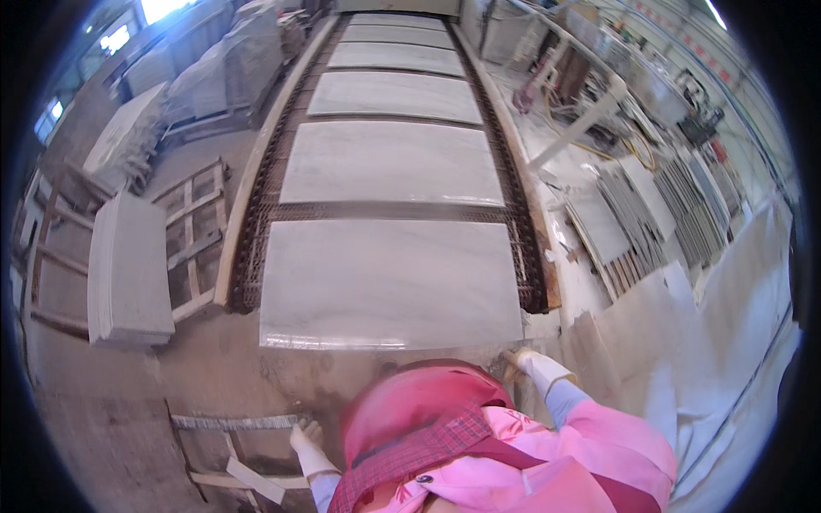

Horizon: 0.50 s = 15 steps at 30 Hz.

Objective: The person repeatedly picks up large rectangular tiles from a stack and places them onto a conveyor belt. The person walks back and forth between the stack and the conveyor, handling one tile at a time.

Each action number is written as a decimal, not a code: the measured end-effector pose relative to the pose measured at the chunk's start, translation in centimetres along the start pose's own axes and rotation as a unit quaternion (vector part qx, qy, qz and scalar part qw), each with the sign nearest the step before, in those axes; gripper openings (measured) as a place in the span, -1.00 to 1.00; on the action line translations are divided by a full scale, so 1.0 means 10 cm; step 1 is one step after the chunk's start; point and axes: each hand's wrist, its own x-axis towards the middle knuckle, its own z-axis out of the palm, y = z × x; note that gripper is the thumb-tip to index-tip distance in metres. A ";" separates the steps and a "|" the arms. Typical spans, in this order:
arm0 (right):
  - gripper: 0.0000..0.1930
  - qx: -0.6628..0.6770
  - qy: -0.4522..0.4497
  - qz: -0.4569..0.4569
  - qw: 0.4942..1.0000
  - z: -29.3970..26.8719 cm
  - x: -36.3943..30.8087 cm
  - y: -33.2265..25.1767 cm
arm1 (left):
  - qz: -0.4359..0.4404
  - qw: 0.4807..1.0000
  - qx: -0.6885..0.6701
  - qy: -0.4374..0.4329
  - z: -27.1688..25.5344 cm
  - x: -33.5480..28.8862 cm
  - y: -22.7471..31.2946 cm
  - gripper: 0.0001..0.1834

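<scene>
A pale grey-white stone slab [389, 282] lies flat on the near end of a conveyor, its front edge overhanging toward me. My right hand [519, 362], in a light glove with a long cuff, is just beside and below the slab's near right corner. Its fingers look loosely bent and apart, with nothing visible in them. Down at the left, my left hand [309, 434], gloved too, has its fingers apart by the right end of a row of thin slab edges [235, 422] on a wooden pallet [209, 480]. Whether it touches them I cannot tell.
More slabs [393, 162] lie in line up the conveyor, between side rails [534, 231]. Stacked slabs [132, 265] and a wooden rack [192, 227] stand left. Thin panels [633, 205], a white post [577, 124] and draped pale sheeting [718, 342] are right.
</scene>
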 end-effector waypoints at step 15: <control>-0.44 -0.312 0.001 -0.229 0.922 -0.06 -0.22 0.49 | -0.003 0.999 0.034 0.041 -0.61 -1.30 -1.54 -0.43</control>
